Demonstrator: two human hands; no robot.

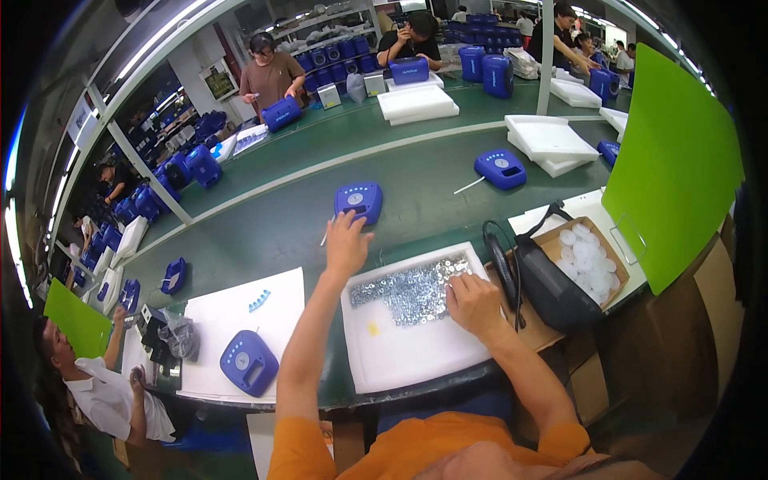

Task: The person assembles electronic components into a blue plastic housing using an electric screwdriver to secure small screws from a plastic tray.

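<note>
My left hand [348, 246] reaches forward with its fingers spread, and their tips touch the near edge of a blue plastic housing cover [359, 198]. That cover has a round grey disc, a row of light-coloured buttons and a dark window. To the right, my right hand [474, 302] is lowered into a white foam tray [384, 360], its fingers bent and drawn together at the edge of a layer of small shiny metal pieces [412, 292]. Whatever lies between those fingertips is too small to make out. A yellow patch [373, 329] marks the tray floor.
A similar blue cover [249, 363] and light-blue strip pieces [259, 301] lie on a white sheet at left. Another cover [501, 169] sits far right. A black bag [552, 280], a cardboard box of translucent discs [588, 260] and a green panel [672, 168] stand right. Co-workers are nearby.
</note>
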